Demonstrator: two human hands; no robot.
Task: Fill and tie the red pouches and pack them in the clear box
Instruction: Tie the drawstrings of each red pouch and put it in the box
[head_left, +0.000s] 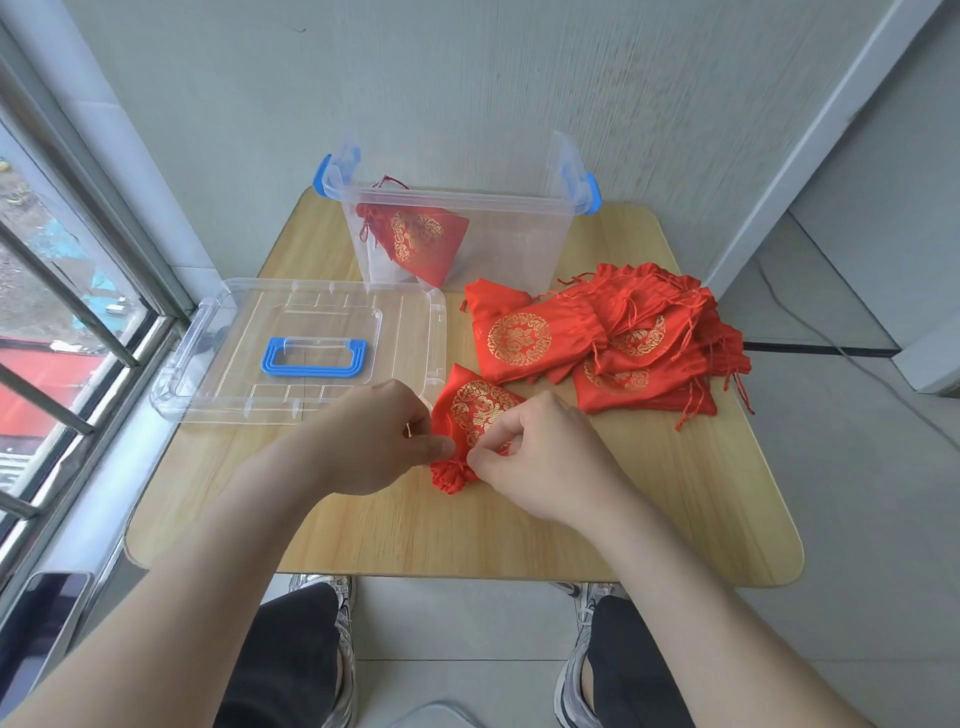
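A red pouch (470, 415) with a gold round emblem lies on the wooden table (649, 499) in front of me, its gathered neck pointing toward me. My left hand (384, 436) pinches the neck from the left. My right hand (535, 457) pinches it from the right, fingers curled. The cord itself is hidden by my fingers. A heap of several flat red pouches (613, 338) lies to the right. The clear box (457, 228) with blue latches stands at the back, holding one tied red pouch (415, 239).
The box's clear lid (218, 364) with a blue handle lies flat on the table's left side, overhanging toward a barred window (62, 312). A wall rises right behind the box. My knees and shoes show below the near table edge.
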